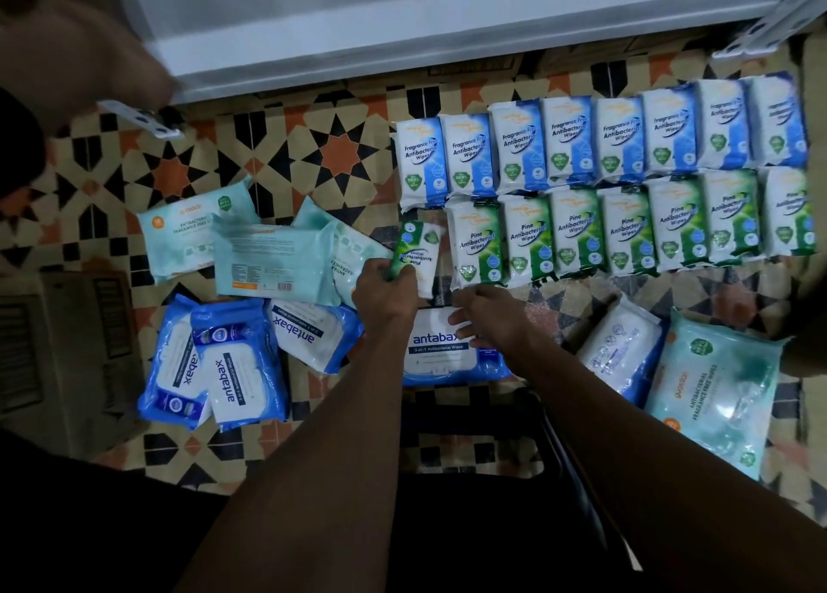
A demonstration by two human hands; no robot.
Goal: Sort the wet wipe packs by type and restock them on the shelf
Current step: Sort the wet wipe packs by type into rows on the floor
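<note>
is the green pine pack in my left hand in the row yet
Not yet. The left hand grips the pine pack, tilted, at the left end of the green row.

Pretty dim overall, bluish cast — brightest bit is the white shelf at 12 o'clock. Edges bend fisheye-style, blurry smear at 10 o'clock, bottom nearly black.

Fragrance Free packs lie in 1 row behind Pine packs
</note>
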